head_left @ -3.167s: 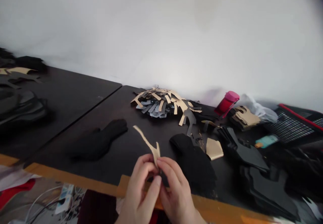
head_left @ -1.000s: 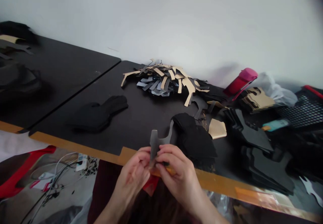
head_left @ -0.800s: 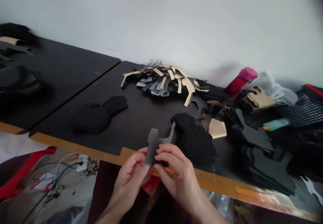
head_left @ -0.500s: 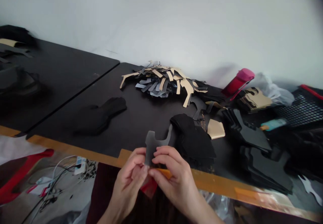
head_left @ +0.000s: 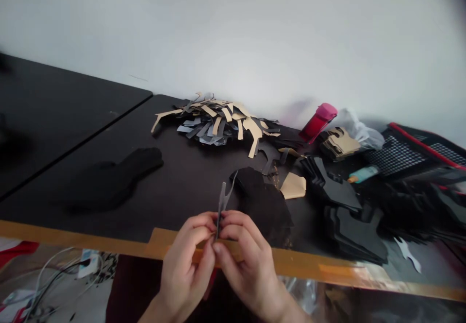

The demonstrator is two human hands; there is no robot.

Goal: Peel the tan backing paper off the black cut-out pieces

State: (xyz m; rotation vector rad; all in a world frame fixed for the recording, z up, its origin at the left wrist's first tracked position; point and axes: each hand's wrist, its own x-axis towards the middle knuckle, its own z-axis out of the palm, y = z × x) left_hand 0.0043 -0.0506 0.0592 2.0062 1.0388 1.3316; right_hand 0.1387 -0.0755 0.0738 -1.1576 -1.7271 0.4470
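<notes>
Cutout [head_left: 221, 205], grey, newly turned edge-on, clamped by fingers [head_left: 196, 222] of left hand [head_left: 184, 264] and right hand [head_left: 251, 260], apparently offering edge to thumbs [head_left: 223, 257].

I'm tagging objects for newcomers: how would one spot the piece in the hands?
Follow the dark table's near edge to where the left hand and right hand come together. Between them rises a thin gray piece, seen nearly edge-on. Unlike the black pile lying beyond, it is held up, two prongs pointing upward.
</notes>
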